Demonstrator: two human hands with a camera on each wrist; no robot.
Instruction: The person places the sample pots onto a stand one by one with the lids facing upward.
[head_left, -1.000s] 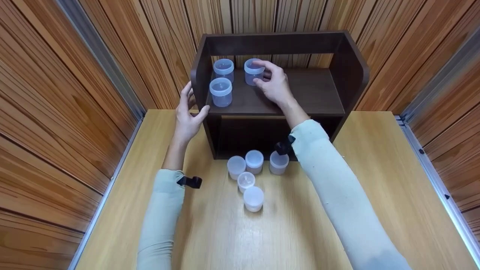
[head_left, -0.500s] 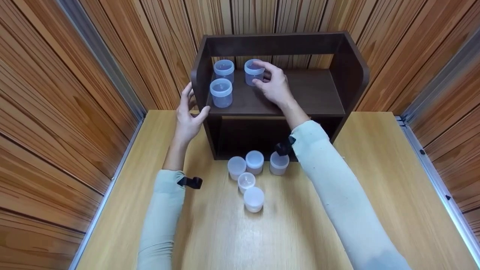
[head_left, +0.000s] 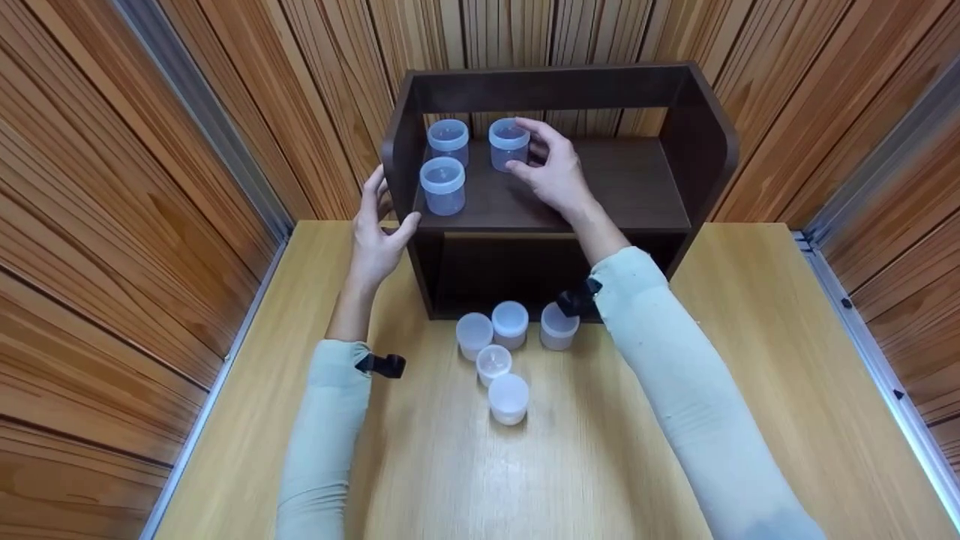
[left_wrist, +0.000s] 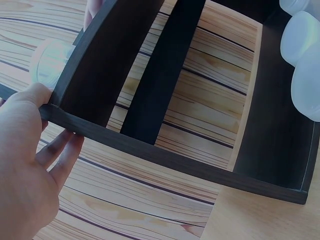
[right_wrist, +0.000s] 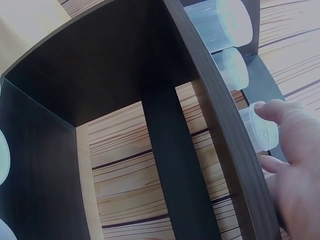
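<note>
Atop the dark shelf (head_left: 615, 180), left of its middle, my right hand (head_left: 558, 171) curls thumb and fingers round a translucent jar (head_left: 505, 147); my left hand (head_left: 377, 238) grips the shelf's left side.

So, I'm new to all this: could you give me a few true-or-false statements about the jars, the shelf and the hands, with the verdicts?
1. Three plastic jars stand on the upper level of the dark brown shelf unit. True.
2. No hand touches the shelf unit. False: the left hand grips its left side panel.
3. The right hand is at the rightmost jar of those three. True.
4. Only two jars stand on the wooden tabletop. False: five jars stand there.
5. Both sleeves are pale green. True.
</note>
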